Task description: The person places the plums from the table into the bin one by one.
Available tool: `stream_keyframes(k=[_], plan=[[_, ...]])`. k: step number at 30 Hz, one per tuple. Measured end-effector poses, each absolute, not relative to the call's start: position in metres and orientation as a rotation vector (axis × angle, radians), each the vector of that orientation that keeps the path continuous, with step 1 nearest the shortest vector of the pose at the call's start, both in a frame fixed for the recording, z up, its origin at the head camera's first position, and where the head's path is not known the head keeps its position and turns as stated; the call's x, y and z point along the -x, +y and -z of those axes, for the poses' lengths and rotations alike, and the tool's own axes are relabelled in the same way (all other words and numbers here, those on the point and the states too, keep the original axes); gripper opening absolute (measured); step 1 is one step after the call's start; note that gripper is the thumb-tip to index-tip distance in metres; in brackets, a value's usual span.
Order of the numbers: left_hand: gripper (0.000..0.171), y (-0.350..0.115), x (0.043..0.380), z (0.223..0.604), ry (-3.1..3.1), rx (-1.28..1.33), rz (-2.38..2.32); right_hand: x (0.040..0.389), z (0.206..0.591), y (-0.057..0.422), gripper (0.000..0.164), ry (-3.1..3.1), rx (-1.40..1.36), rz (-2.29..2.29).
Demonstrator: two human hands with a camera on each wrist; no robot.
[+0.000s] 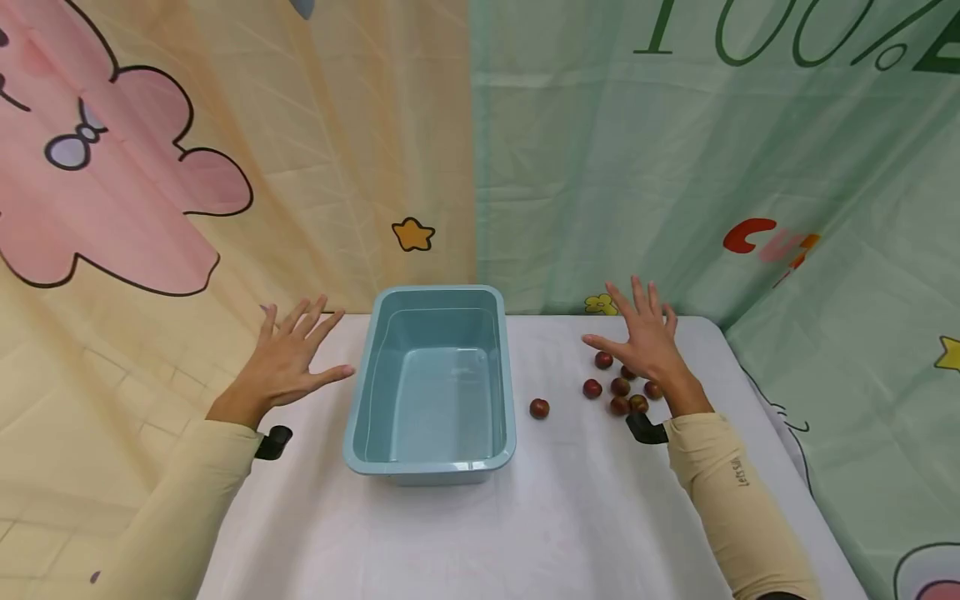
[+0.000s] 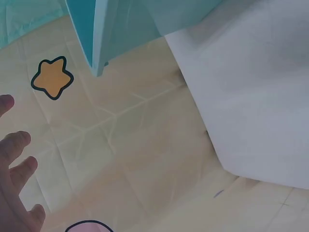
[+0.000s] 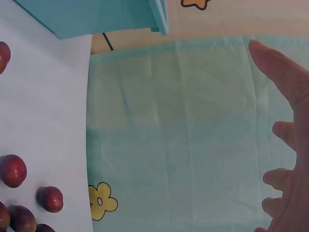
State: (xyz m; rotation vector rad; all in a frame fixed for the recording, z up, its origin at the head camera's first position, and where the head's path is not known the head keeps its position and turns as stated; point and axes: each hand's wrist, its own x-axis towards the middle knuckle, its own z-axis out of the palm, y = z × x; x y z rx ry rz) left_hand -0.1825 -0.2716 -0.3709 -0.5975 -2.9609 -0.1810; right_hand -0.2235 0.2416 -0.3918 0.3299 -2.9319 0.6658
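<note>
A pale blue rectangular plastic basin (image 1: 435, 468) stands on the white table with nothing in it. To its left, my left hand (image 1: 288, 362) is raised with fingers spread, the thumb pointing at the basin's side. My right hand (image 1: 648, 342) is held up over the table's right part, fingers also spread and nothing in them. Under and around it lie several small dark red round fruits, like plums; one plum (image 1: 539, 408) sits apart, nearer the basin. In the right wrist view, a plum (image 3: 13, 170) and others show on the cloth, left of the hand.
The white-covered table (image 1: 570, 517) ends just behind the basin and beyond the plums. A printed curtain (image 1: 337, 167), beige on the left and green on the right, hangs behind it. A dark wrist camera (image 1: 647, 428) is strapped at the right sleeve.
</note>
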Motion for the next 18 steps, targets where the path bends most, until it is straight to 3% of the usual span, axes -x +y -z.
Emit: stream_keyframes(k=[18], plan=[[0.082,-0.274,0.187,0.403,-2.946,0.658,0.189,0.226,0.420,0.234,0.093,-2.947,-0.423,-0.930]])
